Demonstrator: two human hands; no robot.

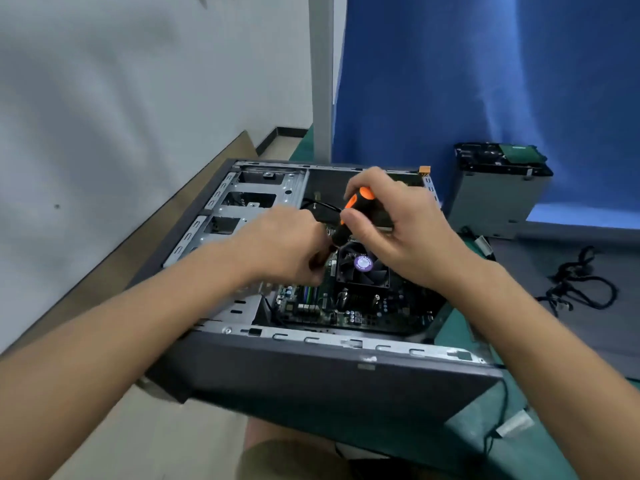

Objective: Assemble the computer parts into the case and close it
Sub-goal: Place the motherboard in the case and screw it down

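Observation:
An open grey computer case (332,372) lies on its side on the green table. Inside it sits a green motherboard (349,306) with a black CPU fan (363,268) bearing a purple sticker. My right hand (398,230) grips the orange and black handle of a screwdriver (349,213), which points down at the board just left of the fan. My left hand (287,247) hovers beside the screwdriver's tip, fingers curled and pinching something small that I cannot make out. The tip itself is hidden between the hands.
Silver drive bays (249,199) fill the case's left end. A grey power supply unit (498,192) stands at the back right against a blue curtain (485,81). A bundle of black cables (581,285) lies on a grey panel (554,323) at right. A white wall is at left.

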